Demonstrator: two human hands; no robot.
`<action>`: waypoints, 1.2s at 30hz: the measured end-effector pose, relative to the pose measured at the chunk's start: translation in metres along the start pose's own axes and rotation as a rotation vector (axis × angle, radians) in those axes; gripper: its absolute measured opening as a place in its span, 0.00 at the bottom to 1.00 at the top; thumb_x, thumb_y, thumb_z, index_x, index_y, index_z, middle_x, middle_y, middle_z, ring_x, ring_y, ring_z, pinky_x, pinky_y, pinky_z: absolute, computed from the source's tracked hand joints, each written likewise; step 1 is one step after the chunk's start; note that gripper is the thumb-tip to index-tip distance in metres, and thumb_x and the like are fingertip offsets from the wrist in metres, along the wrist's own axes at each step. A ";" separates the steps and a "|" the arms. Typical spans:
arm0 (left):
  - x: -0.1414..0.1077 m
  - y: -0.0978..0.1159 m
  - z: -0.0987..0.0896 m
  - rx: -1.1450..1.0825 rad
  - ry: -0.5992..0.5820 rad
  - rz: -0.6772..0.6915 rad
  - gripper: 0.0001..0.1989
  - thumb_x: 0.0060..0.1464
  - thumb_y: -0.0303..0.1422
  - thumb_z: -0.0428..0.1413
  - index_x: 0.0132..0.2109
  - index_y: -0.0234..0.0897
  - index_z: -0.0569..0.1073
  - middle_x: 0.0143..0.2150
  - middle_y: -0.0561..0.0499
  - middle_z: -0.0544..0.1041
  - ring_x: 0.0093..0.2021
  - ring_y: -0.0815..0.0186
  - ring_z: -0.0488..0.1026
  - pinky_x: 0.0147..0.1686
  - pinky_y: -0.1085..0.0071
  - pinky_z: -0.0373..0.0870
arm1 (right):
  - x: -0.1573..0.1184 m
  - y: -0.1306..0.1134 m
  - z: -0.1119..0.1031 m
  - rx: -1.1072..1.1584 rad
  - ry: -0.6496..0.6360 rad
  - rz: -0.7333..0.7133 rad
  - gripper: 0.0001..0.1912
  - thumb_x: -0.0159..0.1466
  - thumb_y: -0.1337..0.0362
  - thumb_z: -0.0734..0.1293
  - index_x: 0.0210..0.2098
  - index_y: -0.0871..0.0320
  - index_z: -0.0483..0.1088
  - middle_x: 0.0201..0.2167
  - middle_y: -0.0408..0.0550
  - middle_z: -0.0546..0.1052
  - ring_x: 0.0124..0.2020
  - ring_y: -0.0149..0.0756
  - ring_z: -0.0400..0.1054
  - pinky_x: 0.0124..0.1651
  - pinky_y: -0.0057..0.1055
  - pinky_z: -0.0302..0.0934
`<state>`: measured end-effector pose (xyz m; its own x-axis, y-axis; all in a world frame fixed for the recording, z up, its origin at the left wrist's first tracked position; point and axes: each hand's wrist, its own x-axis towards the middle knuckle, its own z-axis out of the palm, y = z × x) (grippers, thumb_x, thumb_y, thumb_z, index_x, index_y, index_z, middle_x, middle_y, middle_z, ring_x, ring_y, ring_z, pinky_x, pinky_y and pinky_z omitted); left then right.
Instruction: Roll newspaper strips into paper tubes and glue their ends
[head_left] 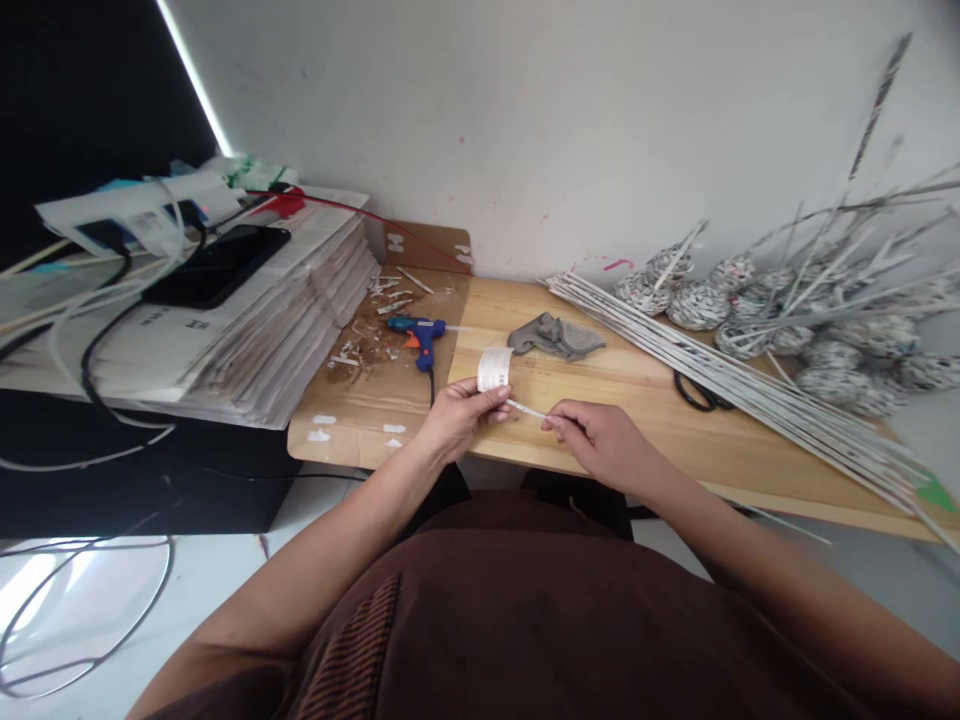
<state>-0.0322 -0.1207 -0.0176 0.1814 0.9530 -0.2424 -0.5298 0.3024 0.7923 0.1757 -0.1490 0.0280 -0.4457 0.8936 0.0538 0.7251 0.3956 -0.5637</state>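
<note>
My left hand (469, 415) is closed in a pinch at the table's front edge. Upright from its fingers curves a short white printed paper piece (494, 369). A thin rolled-paper stick (527, 409) runs between my two hands, its left end at the left fingertips. My right hand (596, 440) pinches the stick from the right side; a thin length (787, 526) shows again beyond the right forearm. A blue glue gun (424, 338) lies on cardboard left of the hands. Behind them rests a crumpled grey cloth (556, 337).
Several long paper sticks (720, 385) lie diagonally on the wooden table (630, 430), over black scissor-like handles (697, 391). Woven paper balls (697, 304) crowd the back right. At left, a tall paper stack (300, 330) carries a phone (217, 265) and cables. Scraps litter the cardboard (352, 410).
</note>
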 end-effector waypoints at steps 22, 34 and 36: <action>0.000 0.000 0.000 0.007 0.006 0.024 0.16 0.36 0.33 0.72 0.31 0.28 0.78 0.27 0.49 0.79 0.24 0.75 0.73 0.26 0.81 0.72 | 0.019 -0.008 0.018 0.302 0.011 0.044 0.12 0.66 0.55 0.64 0.39 0.57 0.73 0.31 0.46 0.77 0.28 0.32 0.68 0.32 0.29 0.61; -0.002 0.000 -0.003 -0.044 -0.030 0.072 0.16 0.39 0.37 0.71 0.34 0.33 0.78 0.26 0.54 0.75 0.26 0.75 0.71 0.21 0.82 0.65 | 0.036 -0.009 0.029 0.563 0.037 0.140 0.11 0.62 0.56 0.67 0.39 0.56 0.74 0.28 0.44 0.75 0.20 0.28 0.65 0.24 0.28 0.64; -0.005 -0.001 -0.002 -0.032 -0.031 0.069 0.16 0.40 0.36 0.71 0.35 0.33 0.79 0.28 0.53 0.75 0.28 0.75 0.71 0.23 0.82 0.66 | 0.035 -0.008 0.028 0.539 0.073 0.114 0.12 0.63 0.56 0.66 0.40 0.56 0.74 0.31 0.45 0.76 0.22 0.29 0.65 0.24 0.28 0.64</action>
<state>-0.0344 -0.1256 -0.0186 0.1688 0.9708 -0.1706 -0.5679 0.2373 0.7882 0.1394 -0.1273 0.0112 -0.3289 0.9443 0.0135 0.3867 0.1477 -0.9103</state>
